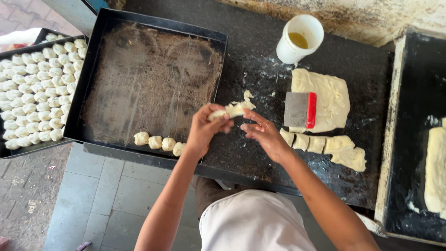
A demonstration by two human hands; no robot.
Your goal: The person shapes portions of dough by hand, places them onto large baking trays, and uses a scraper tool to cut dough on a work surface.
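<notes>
My left hand (204, 130) grips a pale dough piece (234, 109) above the right edge of a greased black baking tray (148, 79). My right hand (262, 134) is beside it, fingers spread, holding nothing, just under the dough's end. Several shaped dough balls (159, 142) sit in a row along the tray's near edge. On the dark worktop (260, 69) to the right lie a slab of dough (330, 95), a metal scraper with a red handle (301, 109) on top of it, and a row of cut dough chunks (320, 145).
A white cup of yellow oil (299, 39) stands at the back of the worktop. A second tray (37, 88) filled with many dough balls sits at far left. Another dark tray with a dough slab (434, 169) lies at the right. Tiled floor shows below.
</notes>
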